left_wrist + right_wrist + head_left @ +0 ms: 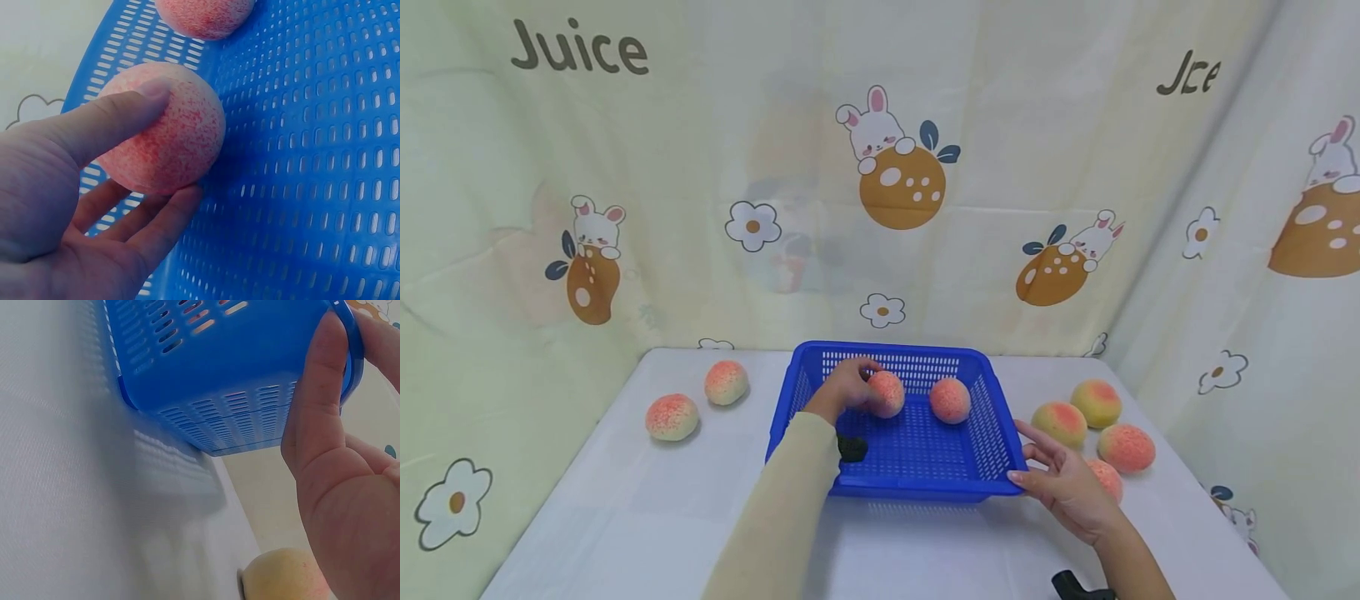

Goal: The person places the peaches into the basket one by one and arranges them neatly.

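Observation:
A blue plastic basket [895, 454] with slotted walls stands on the white table. My left hand [852, 389] reaches inside it and holds a pink-speckled peach [887, 394], thumb on one side and fingers curled round the other. The left wrist view shows that peach [165, 131] against the basket's slotted wall. A second pink peach [950, 400] lies in the basket to the right. At the front right corner, my right hand [1063, 483] pinches the basket rim, thumb and fingers on either side of the rim [354, 356] in the right wrist view.
Two pale pink-topped peaches, one nearer [672, 417] and one farther [726, 382], lie left of the basket. Several more peaches, yellowish [1097, 403] and pink [1126, 448], cluster to the right, close by my right hand. A printed curtain [760, 125] hangs behind the table.

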`<action>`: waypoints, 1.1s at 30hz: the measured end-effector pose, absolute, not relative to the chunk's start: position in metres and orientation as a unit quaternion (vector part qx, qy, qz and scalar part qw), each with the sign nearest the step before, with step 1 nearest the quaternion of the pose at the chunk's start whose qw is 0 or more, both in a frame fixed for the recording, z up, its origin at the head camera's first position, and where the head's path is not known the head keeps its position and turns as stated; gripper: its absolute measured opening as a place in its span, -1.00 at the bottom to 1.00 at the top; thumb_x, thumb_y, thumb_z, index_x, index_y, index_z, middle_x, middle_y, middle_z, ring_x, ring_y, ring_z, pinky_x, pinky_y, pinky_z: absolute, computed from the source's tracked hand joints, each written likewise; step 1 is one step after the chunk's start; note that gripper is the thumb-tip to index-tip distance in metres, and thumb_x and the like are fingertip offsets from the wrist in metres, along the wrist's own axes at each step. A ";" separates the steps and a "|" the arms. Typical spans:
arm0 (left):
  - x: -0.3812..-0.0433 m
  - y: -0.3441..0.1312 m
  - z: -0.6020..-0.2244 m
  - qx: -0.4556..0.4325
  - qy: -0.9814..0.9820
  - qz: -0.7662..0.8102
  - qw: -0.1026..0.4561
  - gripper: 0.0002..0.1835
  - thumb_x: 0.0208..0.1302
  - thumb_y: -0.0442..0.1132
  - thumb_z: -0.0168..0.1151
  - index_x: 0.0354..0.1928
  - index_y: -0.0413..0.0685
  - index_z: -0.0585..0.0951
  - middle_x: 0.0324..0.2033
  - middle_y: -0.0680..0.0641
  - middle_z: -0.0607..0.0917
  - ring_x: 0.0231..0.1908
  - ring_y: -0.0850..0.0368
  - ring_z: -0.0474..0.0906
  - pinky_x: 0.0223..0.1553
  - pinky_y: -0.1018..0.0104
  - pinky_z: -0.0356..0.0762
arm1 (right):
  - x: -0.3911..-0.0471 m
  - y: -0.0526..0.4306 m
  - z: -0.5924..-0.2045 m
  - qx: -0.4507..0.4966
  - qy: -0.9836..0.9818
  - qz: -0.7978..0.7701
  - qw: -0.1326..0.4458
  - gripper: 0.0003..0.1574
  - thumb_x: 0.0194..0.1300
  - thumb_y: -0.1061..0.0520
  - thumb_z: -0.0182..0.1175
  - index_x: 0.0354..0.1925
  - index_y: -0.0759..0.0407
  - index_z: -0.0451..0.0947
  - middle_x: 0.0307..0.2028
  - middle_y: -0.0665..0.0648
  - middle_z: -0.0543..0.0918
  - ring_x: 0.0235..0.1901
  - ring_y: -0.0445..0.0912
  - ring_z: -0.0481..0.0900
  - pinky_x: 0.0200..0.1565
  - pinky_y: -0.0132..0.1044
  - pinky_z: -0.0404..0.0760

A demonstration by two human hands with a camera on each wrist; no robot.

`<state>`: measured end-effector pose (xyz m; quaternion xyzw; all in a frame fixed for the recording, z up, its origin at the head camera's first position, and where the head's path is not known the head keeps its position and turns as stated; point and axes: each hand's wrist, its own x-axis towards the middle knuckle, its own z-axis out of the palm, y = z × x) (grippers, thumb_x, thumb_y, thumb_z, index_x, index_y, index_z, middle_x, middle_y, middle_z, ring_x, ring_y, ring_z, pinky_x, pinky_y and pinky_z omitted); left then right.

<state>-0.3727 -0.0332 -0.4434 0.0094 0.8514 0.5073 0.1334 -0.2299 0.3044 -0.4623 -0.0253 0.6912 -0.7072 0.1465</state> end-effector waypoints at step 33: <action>-0.369 -0.035 -0.439 -0.004 0.833 0.528 0.168 -0.42 0.17 -0.46 0.46 0.24 -0.02 0.57 0.03 -0.24 0.64 0.02 -0.14 0.63 0.08 -0.03 0.71 | -0.231 0.304 -0.462 -0.026 0.688 -0.709 0.151 0.10 0.35 0.35 0.28 0.64 0.11 -0.09 -0.04 0.07 0.58 -0.04 -0.08 0.72 0.07 -0.19 0.73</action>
